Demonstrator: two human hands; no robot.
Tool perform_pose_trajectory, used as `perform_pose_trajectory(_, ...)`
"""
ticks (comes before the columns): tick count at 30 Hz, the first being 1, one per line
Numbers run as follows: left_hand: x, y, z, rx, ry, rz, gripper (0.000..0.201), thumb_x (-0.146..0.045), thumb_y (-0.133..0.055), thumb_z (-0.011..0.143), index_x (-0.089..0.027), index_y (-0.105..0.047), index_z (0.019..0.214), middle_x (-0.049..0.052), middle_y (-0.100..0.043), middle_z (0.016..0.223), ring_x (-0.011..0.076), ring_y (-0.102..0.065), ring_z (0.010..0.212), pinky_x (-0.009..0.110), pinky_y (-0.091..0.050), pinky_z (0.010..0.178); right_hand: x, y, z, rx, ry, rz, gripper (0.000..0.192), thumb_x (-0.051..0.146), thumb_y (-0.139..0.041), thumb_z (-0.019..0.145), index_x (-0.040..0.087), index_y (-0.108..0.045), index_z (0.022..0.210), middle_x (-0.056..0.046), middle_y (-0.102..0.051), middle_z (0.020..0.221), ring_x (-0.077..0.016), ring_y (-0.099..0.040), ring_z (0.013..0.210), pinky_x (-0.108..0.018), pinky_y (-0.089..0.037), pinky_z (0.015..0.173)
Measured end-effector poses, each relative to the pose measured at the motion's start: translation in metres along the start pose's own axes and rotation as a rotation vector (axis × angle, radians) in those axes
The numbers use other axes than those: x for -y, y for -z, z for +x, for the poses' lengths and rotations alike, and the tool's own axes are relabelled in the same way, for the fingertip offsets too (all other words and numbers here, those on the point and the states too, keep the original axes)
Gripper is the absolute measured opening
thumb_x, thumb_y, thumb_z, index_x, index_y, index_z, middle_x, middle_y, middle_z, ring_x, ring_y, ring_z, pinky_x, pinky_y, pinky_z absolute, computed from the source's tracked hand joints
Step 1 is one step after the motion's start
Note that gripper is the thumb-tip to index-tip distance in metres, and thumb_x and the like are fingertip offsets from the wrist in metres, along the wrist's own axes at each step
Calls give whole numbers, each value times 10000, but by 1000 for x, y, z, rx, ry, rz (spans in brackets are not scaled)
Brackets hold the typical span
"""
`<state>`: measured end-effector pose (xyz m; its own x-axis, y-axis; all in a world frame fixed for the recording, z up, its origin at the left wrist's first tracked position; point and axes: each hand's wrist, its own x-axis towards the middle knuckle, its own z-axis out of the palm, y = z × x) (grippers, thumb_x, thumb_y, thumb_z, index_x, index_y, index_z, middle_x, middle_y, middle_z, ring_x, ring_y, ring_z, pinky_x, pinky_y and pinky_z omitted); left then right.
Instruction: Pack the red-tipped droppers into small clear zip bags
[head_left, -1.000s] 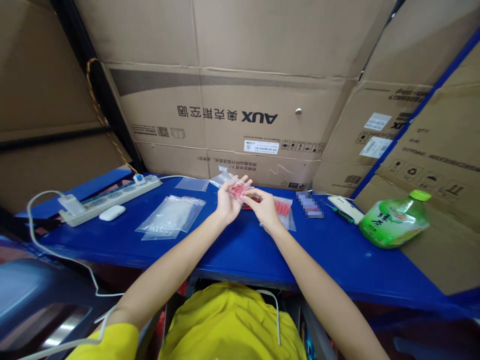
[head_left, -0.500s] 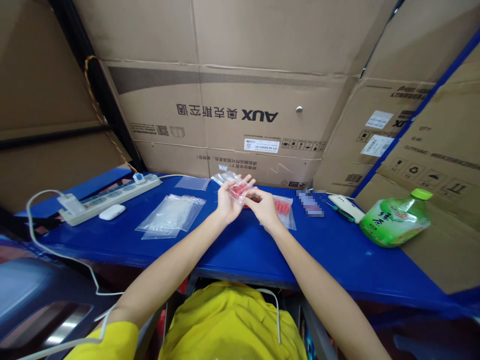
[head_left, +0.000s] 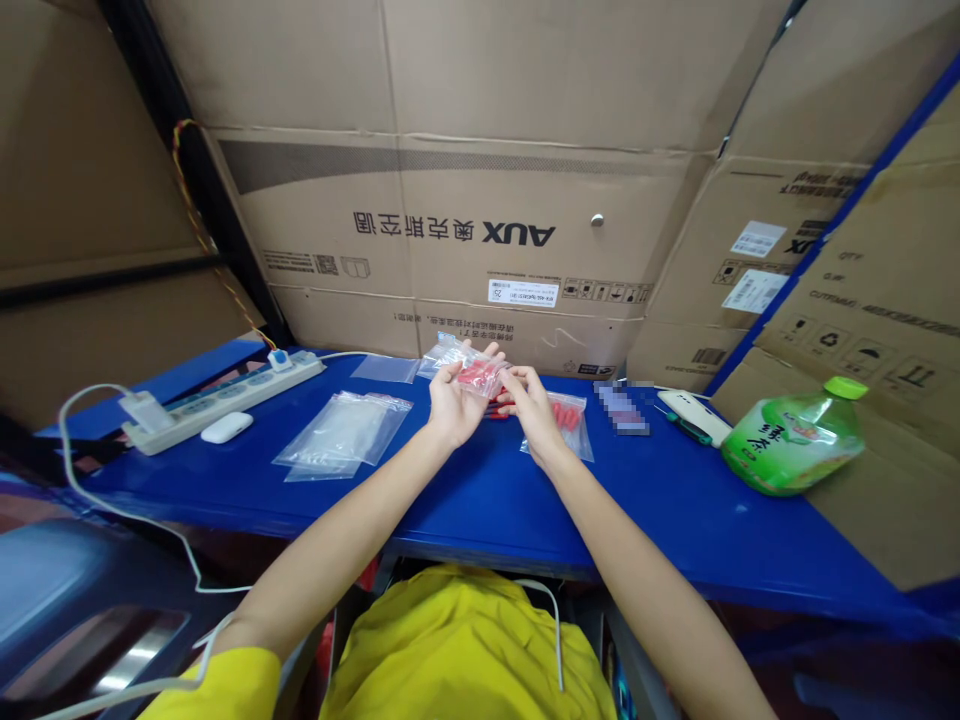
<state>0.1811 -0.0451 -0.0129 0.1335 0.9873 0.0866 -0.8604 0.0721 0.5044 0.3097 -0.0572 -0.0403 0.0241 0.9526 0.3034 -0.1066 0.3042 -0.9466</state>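
Holding a small clear bag of red pieces [head_left: 469,372] above the blue table [head_left: 675,520], the left hand [head_left: 454,405] cups it from below, fingers curled. Right hand [head_left: 531,408] pinches the bag's right edge. Another filled bag [head_left: 574,422] lies just right; empty bags [head_left: 341,435] lie left.

Bags [head_left: 343,433] lie between power strip [head_left: 222,397] and bottle [head_left: 793,444].

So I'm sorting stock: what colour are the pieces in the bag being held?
Red, inside the clear bag held by both hands; the head view shows it.
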Motion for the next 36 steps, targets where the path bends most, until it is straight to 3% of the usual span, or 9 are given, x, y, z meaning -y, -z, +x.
perform_pose_trajectory(3,2,2,1,28,-8,85,615,-188,-499,906,-245,-492,1518,97,-722,1393,256,-712,1244,465,-540,1099,1,-4,-1,23,-144,199,542,671,-823,761,266,-534,974,28,-671,847,-146,-665,674,-262,-535,605)
perform_pose_trajectory(6,4,4,3,49,10,167,622,-161,-549,859,-253,-546,1474,70,-752,1326,258,-734,1163,457,-567,1039,0,-5,0,-53,-72,236,576,589,-908,680,259,-497,913,60,-644,738,-128,-625,616,-249,-515,602)
perform_pose_trajectory(11,7,11,11,84,78,332,265,-219,-653,824,-163,-701,1078,84,-787,1076,217,-734,967,336,-574,902,0,6,7,-177,76,176,490,483,-890,699,247,-529,932,55,-650,735,-127,-598,631,-246,-473,617)
perform_pose_trajectory(13,4,16,17,12,37,355,241,-259,-688,836,-187,-679,1066,72,-774,1103,200,-724,1005,317,-562,910,4,12,10,-234,145,140,447,447,-870,711,242,-545,941,38,-664,774,-141,-624,687,-258,-492,659)
perform_pose_trajectory(18,-12,28,30,-394,-277,487,449,-281,-729,878,-281,-578,1301,51,-701,1361,185,-624,1326,322,-492,1073,21,26,11,-238,329,-76,300,376,-773,813,238,-615,1027,-19,-723,909,-191,-700,834,-306,-541,761)
perform_pose_trajectory(20,-18,27,30,-328,-400,617,481,-321,-767,874,-274,-606,1325,66,-702,1384,205,-600,1370,349,-449,1139,26,27,8,-190,375,-153,259,345,-745,846,241,-637,1058,-28,-738,947,-204,-728,887,-329,-556,829)
perform_pose_trajectory(22,-21,22,26,-117,-459,749,459,-388,-796,867,-249,-678,1288,84,-740,1324,233,-627,1335,374,-439,1154,28,25,6,-140,398,-179,256,343,-747,858,247,-645,1073,-34,-750,1010,-212,-749,939,-345,-566,891)
perform_pose_trajectory(26,-22,10,13,227,-342,939,400,-552,-743,905,-204,-793,1095,92,-799,1074,247,-719,1100,363,-522,1012,27,20,3,-84,392,-128,288,399,-768,870,253,-644,1085,-38,-766,1033,-224,-768,965,-357,-592,896)
perform_pose_trajectory(36,-15,15,18,234,-361,960,397,-552,-845,803,-185,-746,914,34,-762,871,173,-679,807,299,-529,806,24,22,6,-175,317,-41,370,462,-821,829,250,-643,1074,-26,-772,895,-223,-762,876,-339,-607,803)
